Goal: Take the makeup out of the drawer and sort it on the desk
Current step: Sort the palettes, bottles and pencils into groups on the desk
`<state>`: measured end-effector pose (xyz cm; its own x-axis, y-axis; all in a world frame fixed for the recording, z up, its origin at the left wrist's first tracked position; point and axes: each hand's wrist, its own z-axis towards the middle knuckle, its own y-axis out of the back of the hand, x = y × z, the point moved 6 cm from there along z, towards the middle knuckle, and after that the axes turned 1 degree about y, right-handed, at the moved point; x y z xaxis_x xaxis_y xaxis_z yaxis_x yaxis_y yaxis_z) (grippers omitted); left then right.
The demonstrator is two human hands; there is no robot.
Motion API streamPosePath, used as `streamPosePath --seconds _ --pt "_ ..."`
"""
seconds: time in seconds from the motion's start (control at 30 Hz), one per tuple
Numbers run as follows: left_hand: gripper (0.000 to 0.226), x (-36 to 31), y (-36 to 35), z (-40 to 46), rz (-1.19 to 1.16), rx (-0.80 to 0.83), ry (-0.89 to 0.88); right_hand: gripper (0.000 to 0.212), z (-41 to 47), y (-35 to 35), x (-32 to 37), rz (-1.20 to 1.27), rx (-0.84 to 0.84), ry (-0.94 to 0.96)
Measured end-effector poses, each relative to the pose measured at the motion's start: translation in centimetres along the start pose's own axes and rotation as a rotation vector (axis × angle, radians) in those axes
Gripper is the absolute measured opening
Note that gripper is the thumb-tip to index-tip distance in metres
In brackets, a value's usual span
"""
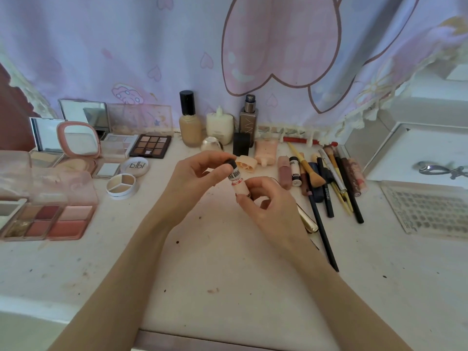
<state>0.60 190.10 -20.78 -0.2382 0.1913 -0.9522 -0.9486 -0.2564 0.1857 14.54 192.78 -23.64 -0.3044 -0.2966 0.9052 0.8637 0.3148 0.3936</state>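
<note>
Both hands, left hand (200,173) and right hand (266,198), pinch one small tube (236,183); loosened cap may spill onto counter (228,262).

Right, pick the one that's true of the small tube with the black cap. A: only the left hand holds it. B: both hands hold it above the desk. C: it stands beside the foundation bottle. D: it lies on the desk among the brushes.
B: the left hand pinches the black cap end of the small tube and the right hand grips its lower end, above the desk.
</note>
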Motion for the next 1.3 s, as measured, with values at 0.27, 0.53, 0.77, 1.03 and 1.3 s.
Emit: streamPosePath --seconds 0.27,0.53,0.77,1.03,1.3 --pt "0.025 0.3 1.0 0.3 -0.045 -0.067 -0.031 0.017 1.1 -1.6 -0.4 -0.055 -0.016 0.043" --pt "0.03 0.9 3.3 0.8 0.028 -0.203 -0.064 0.012 3.6 -4.2 1.0 -0.148 0.015 0.103" --pt "0.026 2.9 7.5 1.4 0.339 -0.474 -0.049 0.023 6.7 -9.6 2.7 -0.203 0.111 0.11" --pt "0.025 2.9 9.5 1.0 0.351 -0.596 -0.019 0.018 8.0 -12.5 3.5 -0.193 0.138 0.11" --pt "0.029 3.9 10.0 1.1 0.348 -0.583 -0.007 0.018 8.1 -12.8 3.1 -0.157 0.119 0.112"
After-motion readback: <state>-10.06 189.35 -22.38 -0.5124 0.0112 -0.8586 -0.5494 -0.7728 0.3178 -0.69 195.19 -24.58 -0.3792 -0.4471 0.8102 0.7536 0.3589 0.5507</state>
